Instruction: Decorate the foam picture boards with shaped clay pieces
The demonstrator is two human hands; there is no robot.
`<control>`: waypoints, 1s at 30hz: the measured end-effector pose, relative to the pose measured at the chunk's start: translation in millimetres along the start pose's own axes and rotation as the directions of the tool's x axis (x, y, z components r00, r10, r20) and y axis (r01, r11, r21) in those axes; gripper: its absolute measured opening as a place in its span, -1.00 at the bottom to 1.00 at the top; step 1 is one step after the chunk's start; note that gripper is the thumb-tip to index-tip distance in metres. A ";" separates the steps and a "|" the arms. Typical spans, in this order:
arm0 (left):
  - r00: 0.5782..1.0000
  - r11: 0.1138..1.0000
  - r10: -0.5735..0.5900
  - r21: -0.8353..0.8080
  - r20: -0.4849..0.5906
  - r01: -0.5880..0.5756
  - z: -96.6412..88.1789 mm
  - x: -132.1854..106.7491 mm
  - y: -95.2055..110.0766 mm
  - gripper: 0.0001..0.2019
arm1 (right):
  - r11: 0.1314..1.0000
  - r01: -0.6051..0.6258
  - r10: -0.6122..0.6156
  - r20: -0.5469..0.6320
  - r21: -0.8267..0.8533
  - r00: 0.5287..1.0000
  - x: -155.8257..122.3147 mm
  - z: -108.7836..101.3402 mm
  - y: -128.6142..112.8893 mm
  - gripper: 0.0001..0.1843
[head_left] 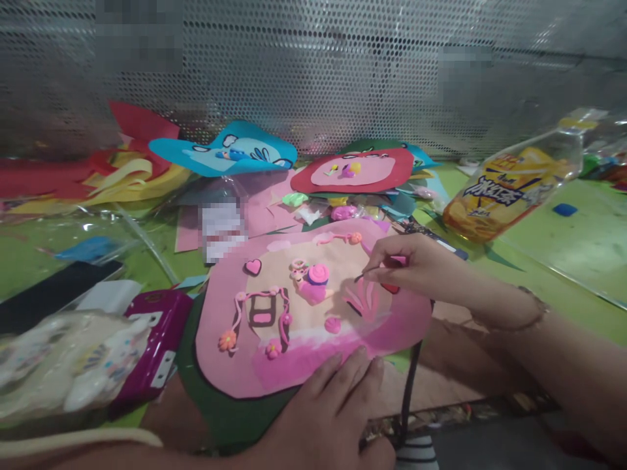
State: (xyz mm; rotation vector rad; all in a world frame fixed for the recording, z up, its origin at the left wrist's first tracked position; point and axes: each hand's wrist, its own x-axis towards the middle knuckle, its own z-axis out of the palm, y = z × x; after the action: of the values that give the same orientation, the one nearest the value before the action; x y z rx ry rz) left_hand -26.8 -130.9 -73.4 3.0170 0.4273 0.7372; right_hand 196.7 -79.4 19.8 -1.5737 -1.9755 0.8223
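Note:
A pink paper collage (225,378) lies before me, with a clay snail (316,284), small flowers, a heart and a framed square shape on it. My left hand (328,418) rests flat on its lower edge, fingers stretched out. Over the right part, my right hand (404,264) pinches a thin dark strand (360,277), which looks like modelling clay. The strand's tip hangs just above a pink branching shape (365,301), partly outlined in dark; whether they touch is unclear. A small pink shell shape (332,324) sits to the lower left of that.
Behind stand a blue paper piece (181,153), a red one (306,179) and a perforated metal screen (313,78). A drink bottle (509,183) leans at the right. On the left are a purple case (151,352), a dark phone-like slab (53,294) and coloured paper scraps (132,176).

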 end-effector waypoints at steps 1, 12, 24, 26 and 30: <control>1.000 1.000 -0.002 -0.004 0.004 0.002 -0.4 -0.3 0.0 -0.61 | 1.000 0.001 -0.001 0.019 0.014 1.000 -0.4 -0.4 -0.7 -0.75; 0.999 1.000 -0.019 0.010 -0.028 0.019 -2.1 -0.3 0.4 -0.62 | 0.997 0.004 -0.005 -0.013 -0.077 1.000 -3.0 0.9 0.6 -0.65; 0.995 0.996 0.083 0.045 -0.048 -0.081 -5.7 0.5 1.0 -0.90 | 0.997 0.032 -0.038 0.085 0.071 0.996 0.8 -0.6 2.9 -0.87; 0.996 0.995 0.079 0.057 -0.030 -0.077 -5.0 -0.5 0.9 -0.85 | 0.994 0.030 -0.041 0.107 0.103 0.993 0.4 -1.1 2.5 -0.82; 0.998 0.997 0.061 0.056 0.005 -0.061 -2.9 -2.1 0.4 -0.82 | 0.984 0.008 -0.026 0.096 0.180 0.995 0.2 -2.2 -0.6 -0.84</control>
State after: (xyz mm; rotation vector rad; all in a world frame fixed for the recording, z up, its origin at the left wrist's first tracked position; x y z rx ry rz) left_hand -29.9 -132.0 -71.7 3.0966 0.3632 0.7352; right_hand 197.7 -78.9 21.7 -1.4356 -1.9195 1.0577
